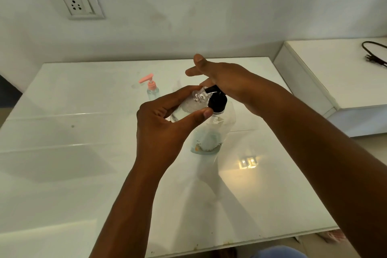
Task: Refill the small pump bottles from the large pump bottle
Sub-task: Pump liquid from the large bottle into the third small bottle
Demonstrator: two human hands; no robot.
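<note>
Left hand (165, 130): grips a small clear bottle (186, 107), thumb and fingers curled round its body, tilting it so the open threaded neck meets the spout of the black pump (217, 99); the tilt looks chosen to catch the liquid straight from the nozzle.
Right hand (226, 81): lies flat over the pump head with fingers stretched out and holding nothing, apparently pressing down with the palm to dispense.
Large pump bottle (211, 136): stands upright on the white table (62, 142) directly beneath both hands, clear-walled with a bluish label low down; kept standing so one hand alone can work the pump.
Small bottle fill: some clear liquid shows inside; how full, I cannot tell.
Pink-pump bottle (152, 88): stands capped farther back, well apart from the hands, either filled or waiting.
Surroundings: a wall socket (78, 4) behind, a dark cable (374, 52) on the side ledge to the right.
</note>
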